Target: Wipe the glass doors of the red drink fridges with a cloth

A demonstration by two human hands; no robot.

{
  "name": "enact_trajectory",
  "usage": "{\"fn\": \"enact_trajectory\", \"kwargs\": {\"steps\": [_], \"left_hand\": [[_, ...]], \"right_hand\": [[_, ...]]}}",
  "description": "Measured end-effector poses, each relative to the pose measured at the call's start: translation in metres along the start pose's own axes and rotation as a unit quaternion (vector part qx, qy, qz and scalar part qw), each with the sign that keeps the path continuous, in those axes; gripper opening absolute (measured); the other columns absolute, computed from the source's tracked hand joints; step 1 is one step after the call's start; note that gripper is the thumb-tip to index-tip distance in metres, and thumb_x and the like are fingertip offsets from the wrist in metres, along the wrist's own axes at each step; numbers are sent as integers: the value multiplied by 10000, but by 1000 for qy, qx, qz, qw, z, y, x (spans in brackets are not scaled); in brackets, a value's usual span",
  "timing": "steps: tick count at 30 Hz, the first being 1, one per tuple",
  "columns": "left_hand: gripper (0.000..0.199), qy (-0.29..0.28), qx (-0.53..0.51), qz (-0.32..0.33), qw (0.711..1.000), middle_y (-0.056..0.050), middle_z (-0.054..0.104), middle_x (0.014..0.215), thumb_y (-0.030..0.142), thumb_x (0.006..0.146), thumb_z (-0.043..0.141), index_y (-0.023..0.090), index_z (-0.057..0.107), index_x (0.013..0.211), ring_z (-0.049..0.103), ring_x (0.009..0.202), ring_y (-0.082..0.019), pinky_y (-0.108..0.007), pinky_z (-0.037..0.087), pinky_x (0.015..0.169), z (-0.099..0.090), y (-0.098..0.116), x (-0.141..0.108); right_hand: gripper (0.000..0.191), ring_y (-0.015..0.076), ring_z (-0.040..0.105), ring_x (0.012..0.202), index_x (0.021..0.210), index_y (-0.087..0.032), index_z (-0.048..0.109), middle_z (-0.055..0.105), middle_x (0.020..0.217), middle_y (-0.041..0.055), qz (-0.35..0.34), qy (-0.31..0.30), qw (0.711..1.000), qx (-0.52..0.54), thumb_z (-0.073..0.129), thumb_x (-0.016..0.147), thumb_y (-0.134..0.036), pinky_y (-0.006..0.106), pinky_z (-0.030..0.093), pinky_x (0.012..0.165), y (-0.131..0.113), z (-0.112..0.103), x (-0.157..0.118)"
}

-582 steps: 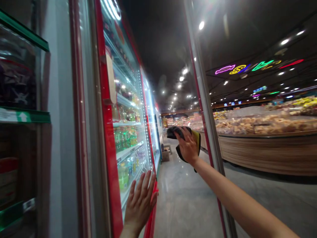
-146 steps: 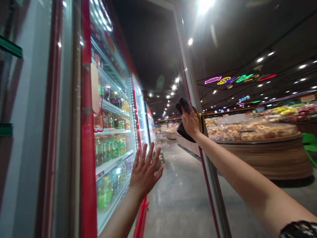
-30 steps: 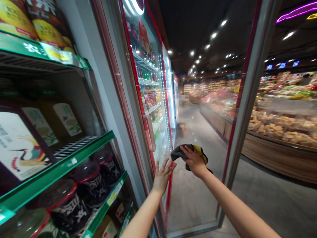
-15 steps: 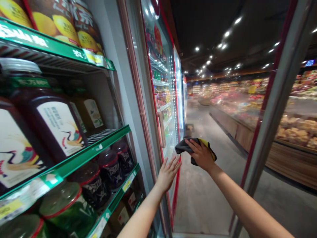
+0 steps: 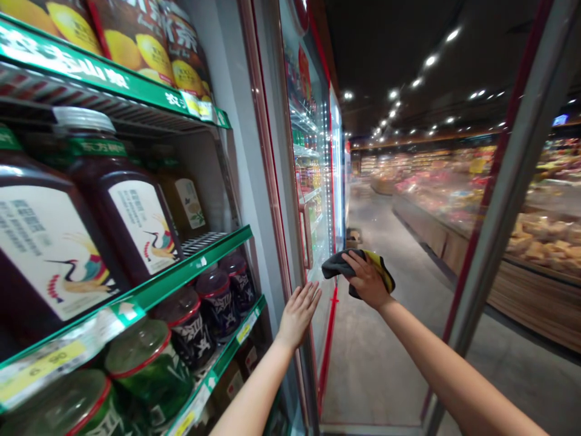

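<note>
With right hand, holding a gray and yellow cloth up to the glass door. With left hand, open flat, holding nothing, near the same glass door. Likely wiping it. To rub more, press flat and slide.

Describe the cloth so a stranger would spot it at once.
Right of the green-edged drink shelves stands a glass door in a grey frame. Before its pane, the right hand lays its fingers on the cloth. Soft folds, dark grey with a black-edged yellow part, distinguish it from the empty left hand nearby.
</note>
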State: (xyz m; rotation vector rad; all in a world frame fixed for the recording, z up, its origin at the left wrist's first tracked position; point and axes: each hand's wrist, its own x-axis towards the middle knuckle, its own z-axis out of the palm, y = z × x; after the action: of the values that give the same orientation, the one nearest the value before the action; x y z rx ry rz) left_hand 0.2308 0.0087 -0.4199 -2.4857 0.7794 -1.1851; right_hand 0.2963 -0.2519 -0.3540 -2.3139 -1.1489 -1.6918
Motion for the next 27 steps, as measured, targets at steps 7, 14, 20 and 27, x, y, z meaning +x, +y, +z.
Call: {"fn": "enact_trajectory", "kwargs": {"steps": [7, 14, 20, 27], "left_hand": [[639, -13, -7, -16, 1000, -63, 328, 1640, 163, 912, 471, 159, 372, 1543, 263, 1529, -219, -413, 283, 1232, -10, -1, -14], [580, 31, -6, 30, 999, -72, 357, 1625, 157, 913, 454, 162, 450, 1492, 228, 1540, -239, -504, 187, 1271, -33, -6, -18], [567, 92, -16, -14, 996, -88, 448, 1571, 75, 853, 483, 156, 547, 1411, 261, 1529, -247, -500, 239, 1262, -50, -11, -9], [557, 85, -9, -6, 996, -79, 415, 1591, 68, 846, 492, 171, 569, 1388, 278, 1523, -239, -484, 244, 1265, -57, -12, -22]], "right_hand": [[146, 246, 439, 1421, 946, -279, 757, 645, 1377, 27, -65, 0, 997, 51, 629, 939, -209, 632, 62, 1250, -30, 35, 11], [326, 240, 402, 1457, 1273, -314, 652, 573, 1475, 28, -217, -20, 974, 53, 587, 971, -210, 622, 157, 1234, -19, 27, 26], [499, 243, 439, 1435, 1434, -321, 530, 569, 1477, 31, -185, -33, 981, 46, 559, 964, -156, 596, 188, 1241, -24, 27, 44], [430, 214, 400, 1458, 1370, -222, 588, 505, 1535, 47, -283, -50, 956, 67, 522, 958, -123, 525, 216, 1255, -17, 26, 27]]}}
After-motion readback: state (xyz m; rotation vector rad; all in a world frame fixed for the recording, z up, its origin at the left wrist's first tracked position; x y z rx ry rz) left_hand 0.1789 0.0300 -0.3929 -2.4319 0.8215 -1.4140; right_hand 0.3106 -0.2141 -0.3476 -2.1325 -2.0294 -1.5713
